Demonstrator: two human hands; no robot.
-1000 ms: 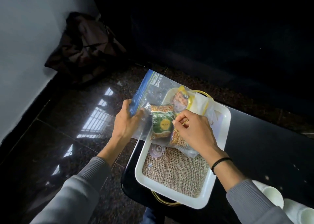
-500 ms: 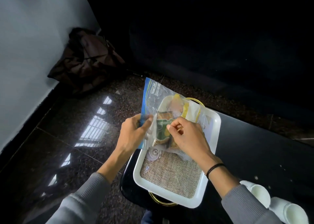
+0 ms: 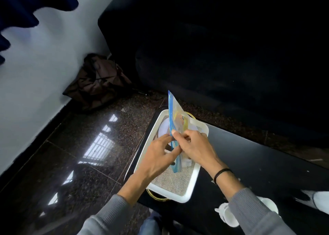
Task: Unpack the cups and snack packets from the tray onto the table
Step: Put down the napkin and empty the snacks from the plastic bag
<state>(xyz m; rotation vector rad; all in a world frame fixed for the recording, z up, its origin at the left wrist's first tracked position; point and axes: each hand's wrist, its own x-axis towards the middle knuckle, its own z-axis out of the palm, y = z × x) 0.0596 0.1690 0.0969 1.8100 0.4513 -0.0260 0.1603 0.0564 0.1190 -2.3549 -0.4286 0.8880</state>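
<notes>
A clear zip bag (image 3: pixel 175 117) with a blue edge stands almost on edge above the white tray (image 3: pixel 195 179). Snack packets show through it, yellow near the top. My left hand (image 3: pixel 158 160) pinches the bag's blue edge from the left, and my right hand (image 3: pixel 195 147) grips it from the right; the two hands touch. The tray has a burlap liner (image 3: pixel 173 182) and gold handles (image 3: pixel 157 197), and sits at the left end of the black table (image 3: pixel 258 160). White cups (image 3: pixel 229 215) stand on the table at the lower right, partly behind my right sleeve.
A round white shape (image 3: pixel 164 129) lies in the tray's far end. Left of the table is a glossy dark stone floor (image 3: pixel 85 145). A brown bag (image 3: pixel 97 82) lies against the white wall. A dark sofa-like mass fills the back. Another white cup (image 3: pixel 320 199) is at the right edge.
The zip bag has turned from lying flat and open-faced to standing nearly edge-on. Both hands have closed in together on its lower edge. The camera has tilted up, showing more wall.
</notes>
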